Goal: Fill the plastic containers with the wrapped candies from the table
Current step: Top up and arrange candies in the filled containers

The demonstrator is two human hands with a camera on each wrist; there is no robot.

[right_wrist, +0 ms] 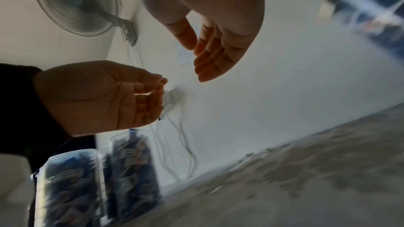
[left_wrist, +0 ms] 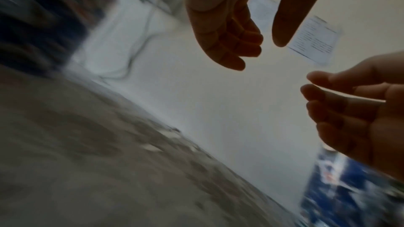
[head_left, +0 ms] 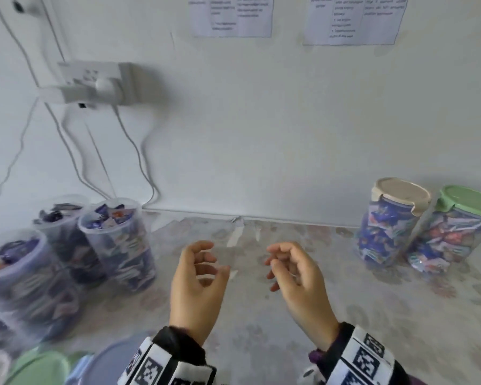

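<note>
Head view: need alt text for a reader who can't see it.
Left hand and right hand, both empty with loosely curled fingers, hover over a patterned table. Three open plastic containers full of wrapped candies stand at left; two lidded, filled ones stand at right against a white wall.
</note>
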